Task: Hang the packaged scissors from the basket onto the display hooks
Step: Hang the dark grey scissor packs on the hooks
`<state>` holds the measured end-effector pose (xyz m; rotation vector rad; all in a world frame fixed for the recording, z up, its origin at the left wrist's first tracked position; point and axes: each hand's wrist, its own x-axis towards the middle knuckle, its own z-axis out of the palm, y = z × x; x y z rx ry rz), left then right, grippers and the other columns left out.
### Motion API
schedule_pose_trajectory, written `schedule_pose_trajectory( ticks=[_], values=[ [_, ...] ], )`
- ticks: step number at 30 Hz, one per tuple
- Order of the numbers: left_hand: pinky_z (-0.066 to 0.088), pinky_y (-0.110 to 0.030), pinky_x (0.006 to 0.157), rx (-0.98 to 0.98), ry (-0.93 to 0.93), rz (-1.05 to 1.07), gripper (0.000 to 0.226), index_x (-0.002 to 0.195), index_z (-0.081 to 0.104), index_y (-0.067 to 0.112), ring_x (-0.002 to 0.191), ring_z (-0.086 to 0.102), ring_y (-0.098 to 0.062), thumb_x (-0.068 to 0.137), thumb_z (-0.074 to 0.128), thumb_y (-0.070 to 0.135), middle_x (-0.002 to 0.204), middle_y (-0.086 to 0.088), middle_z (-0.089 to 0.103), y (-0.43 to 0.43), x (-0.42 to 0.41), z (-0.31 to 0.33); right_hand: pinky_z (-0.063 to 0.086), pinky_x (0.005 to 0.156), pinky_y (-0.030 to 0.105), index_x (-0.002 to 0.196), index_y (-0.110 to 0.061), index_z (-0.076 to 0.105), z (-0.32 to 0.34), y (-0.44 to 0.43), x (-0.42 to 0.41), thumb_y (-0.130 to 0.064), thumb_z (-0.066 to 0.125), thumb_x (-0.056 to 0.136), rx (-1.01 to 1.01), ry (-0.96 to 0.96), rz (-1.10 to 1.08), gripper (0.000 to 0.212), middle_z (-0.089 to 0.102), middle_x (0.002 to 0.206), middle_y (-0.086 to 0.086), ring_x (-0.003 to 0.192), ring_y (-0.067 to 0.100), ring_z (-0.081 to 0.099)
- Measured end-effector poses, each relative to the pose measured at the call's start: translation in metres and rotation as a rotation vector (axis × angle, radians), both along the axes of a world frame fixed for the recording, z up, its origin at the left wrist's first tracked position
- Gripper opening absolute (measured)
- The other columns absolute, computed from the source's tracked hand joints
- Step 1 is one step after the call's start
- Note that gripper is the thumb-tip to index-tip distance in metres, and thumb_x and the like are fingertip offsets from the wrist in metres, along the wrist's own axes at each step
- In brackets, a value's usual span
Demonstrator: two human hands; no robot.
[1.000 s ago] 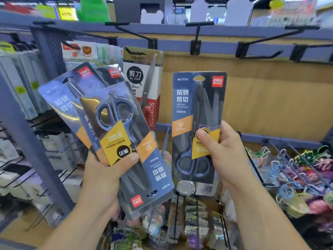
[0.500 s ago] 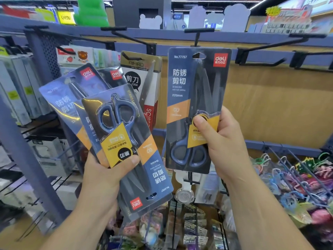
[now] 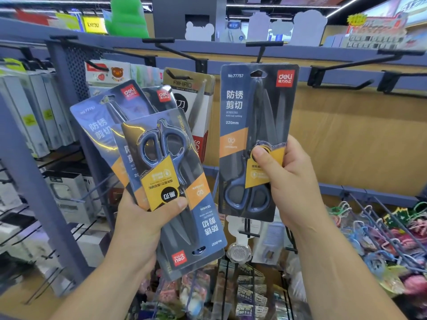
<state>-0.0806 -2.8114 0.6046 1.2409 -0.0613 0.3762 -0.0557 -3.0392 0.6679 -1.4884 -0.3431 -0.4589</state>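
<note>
**Hands.** The right hand (image 3: pixel 293 181) grips the single scissors pack (image 3: pixel 251 116) at its lower right. The thumb presses the yellow label on the front and the fingers curl behind the card. The pack stands upright. The left hand (image 3: pixel 147 225) grips a fan of scissors packs (image 3: pixel 198 218), thumb across the front one, which is upside down.

**Edges and room.** The pack's hang hole (image 3: pixel 258 73) sits just below the tip of the display hook (image 3: pixel 262 51); contact cannot be determined. The pack's left edge is near the hanging brown scissors packs (image 3: pixel 198 88), with a narrow gap between. To its right, the wooden back panel (image 3: pixel 351 139) shows below the neighbouring hooks (image 3: pixel 346 65).

**Change.** Compared with one second ago, the single pack is higher and closer to the hook. The grip on the fan is unchanged.
</note>
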Motion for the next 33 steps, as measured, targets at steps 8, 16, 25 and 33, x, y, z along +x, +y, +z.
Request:
schedule_pose_trajectory(
  ticks=[8, 16, 25, 33],
  values=[
    [0.06, -0.023, 0.06, -0.009, -0.022, 0.008, 0.051, 0.108, 0.062, 0.014, 0.074, 0.076, -0.011, 0.06, 0.078, 0.006, 0.083, 0.006, 0.079, -0.001, 0.002, 0.006, 0.061, 0.082, 0.044, 0.103, -0.023, 0.067, -0.001, -0.001, 0.009, -0.017, 0.067, 0.101, -0.006, 0.053, -0.022, 0.006, 0.074, 0.09, 0.001, 0.088, 0.02, 0.072],
    [0.059, -0.023, 0.059, -0.024, -0.035, 0.006, 0.051, 0.106, 0.062, 0.02, 0.072, 0.076, -0.01, 0.06, 0.078, 0.006, 0.082, 0.008, 0.079, 0.0, 0.0, 0.007, 0.062, 0.09, 0.047, 0.108, -0.023, 0.067, 0.001, -0.007, 0.064, -0.02, 0.068, 0.1, 0.008, 0.171, -0.108, 0.008, 0.078, 0.103, 0.002, 0.098, 0.024, 0.076],
    [0.062, -0.03, 0.067, -0.009, -0.012, -0.029, 0.09, 0.124, 0.061, 0.004, 0.084, 0.078, -0.022, 0.045, 0.101, 0.019, 0.096, -0.004, 0.08, 0.004, -0.005, 0.007, 0.062, 0.077, 0.036, 0.112, -0.023, 0.062, 0.01, -0.007, 0.11, -0.026, 0.067, 0.1, -0.032, 0.307, -0.225, 0.013, 0.076, 0.104, 0.0, 0.087, 0.015, 0.076],
    [0.062, -0.031, 0.064, -0.064, 0.028, -0.046, 0.063, 0.109, 0.065, 0.01, 0.078, 0.077, -0.021, 0.052, 0.092, 0.007, 0.089, -0.002, 0.079, -0.002, -0.012, 0.004, 0.049, 0.102, 0.033, 0.138, -0.035, 0.047, -0.005, 0.018, 0.038, -0.039, 0.073, 0.093, -0.173, 0.053, -0.37, 0.052, 0.054, 0.134, -0.009, 0.121, 0.007, 0.055]
  ],
)
